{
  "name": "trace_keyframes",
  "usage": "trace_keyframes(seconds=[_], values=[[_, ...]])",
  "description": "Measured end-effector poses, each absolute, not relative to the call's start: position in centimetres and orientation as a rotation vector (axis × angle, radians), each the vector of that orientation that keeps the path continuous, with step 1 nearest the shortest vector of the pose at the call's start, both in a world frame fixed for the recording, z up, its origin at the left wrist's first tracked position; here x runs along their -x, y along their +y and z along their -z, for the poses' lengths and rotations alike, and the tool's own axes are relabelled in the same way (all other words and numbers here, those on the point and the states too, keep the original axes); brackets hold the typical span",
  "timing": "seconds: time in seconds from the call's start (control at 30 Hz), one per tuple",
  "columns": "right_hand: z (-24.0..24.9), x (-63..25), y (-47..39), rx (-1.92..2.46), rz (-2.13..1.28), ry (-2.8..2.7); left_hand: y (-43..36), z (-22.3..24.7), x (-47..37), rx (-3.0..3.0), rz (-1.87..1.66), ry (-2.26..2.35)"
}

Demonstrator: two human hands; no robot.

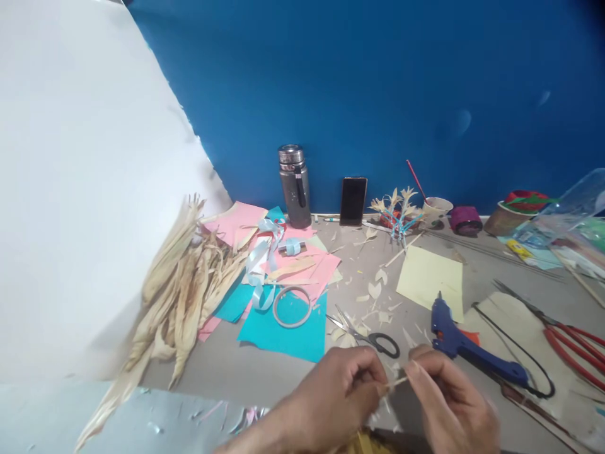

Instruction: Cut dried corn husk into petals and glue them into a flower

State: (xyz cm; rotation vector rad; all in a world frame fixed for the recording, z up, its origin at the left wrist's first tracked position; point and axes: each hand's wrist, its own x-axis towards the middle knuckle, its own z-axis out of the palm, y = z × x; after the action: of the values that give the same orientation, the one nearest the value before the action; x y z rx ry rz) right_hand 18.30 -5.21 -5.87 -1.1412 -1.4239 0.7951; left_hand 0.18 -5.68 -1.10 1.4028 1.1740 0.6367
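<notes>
My left hand (338,394) is closed near the table's front edge, its fingertips pinching one end of a thin pale strip (396,381). Thumb and fingers of my right hand (449,400) pinch the strip's other end, so it spans the small gap between both hands. Just beyond my left hand lie scissors with black handles (384,344), among pale husk scraps (375,290). A blue glue gun (472,353) rests on its side to the right, beyond my right hand. Teal paper (283,337) with a tape ring (292,307) on it lies beyond my left hand.
Dried corn husks (182,290) are heaped at left. Along the wall stand a flask (295,192), a phone (353,200), husk flowers (399,211) and a paper cup (435,212). Red-handled shears (570,343) lie at right. Yellow paper (432,277) is behind the glue gun.
</notes>
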Motion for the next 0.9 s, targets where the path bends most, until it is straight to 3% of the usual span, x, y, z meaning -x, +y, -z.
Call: trace_keyframes(seconds=[0.17, 0.27, 0.53, 0.9], values=[[6.5, -17.9, -5.4, 1.148, -0.904, -1.443, 1.4, -0.3, 5.4, -1.963, -0.594, 1.832], [7.5, -17.0, -5.7, 1.086, -0.945, -1.596, 6.7, 0.5, 7.5, -1.990, -0.519, 2.102], [8.4, -16.8, -5.7, 1.040, -0.846, -1.790, 10.8, 4.8, 8.5, -1.894, -0.711, 2.053], [6.7, -14.9, -2.6, 1.110, -0.787, -1.750, 11.4, 3.7, 12.4, -1.386, -1.318, 1.572]])
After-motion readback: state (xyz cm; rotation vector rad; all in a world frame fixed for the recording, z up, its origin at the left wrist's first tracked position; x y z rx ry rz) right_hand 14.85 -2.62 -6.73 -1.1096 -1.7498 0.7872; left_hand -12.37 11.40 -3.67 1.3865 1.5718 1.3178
